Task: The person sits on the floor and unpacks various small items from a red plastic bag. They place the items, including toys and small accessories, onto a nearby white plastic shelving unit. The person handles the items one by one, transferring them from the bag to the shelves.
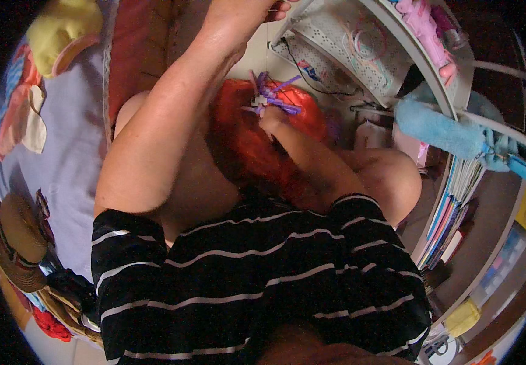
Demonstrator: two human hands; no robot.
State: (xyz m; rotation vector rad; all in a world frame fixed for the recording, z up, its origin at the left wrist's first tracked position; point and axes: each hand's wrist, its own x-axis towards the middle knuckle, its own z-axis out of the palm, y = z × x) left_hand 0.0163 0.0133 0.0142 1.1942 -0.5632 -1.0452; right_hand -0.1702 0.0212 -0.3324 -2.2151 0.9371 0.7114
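Observation:
My right hand (273, 121) is closed around the near end of a bundle of thin purple and white pieces (286, 107), whose exact kind I cannot make out. The bundle lies over a shiny red plastic bag (244, 146) between my bent legs. My left arm stretches up past the bag. At the upper edge, my left hand (276, 11) is partly cut off, its visible fingers curled. A thin line runs down below it towards the bundle; whether the fingers grip it is unclear.
A lavender cloth (62, 159) with a straw hat (21, 228) and a yellow cap (64, 36) is on the left. On the right stand a white perforated shelf (377, 50), a fluffy blue duster (436, 125) and upright books (450, 214). A black cable (308, 82) lies beyond the bag.

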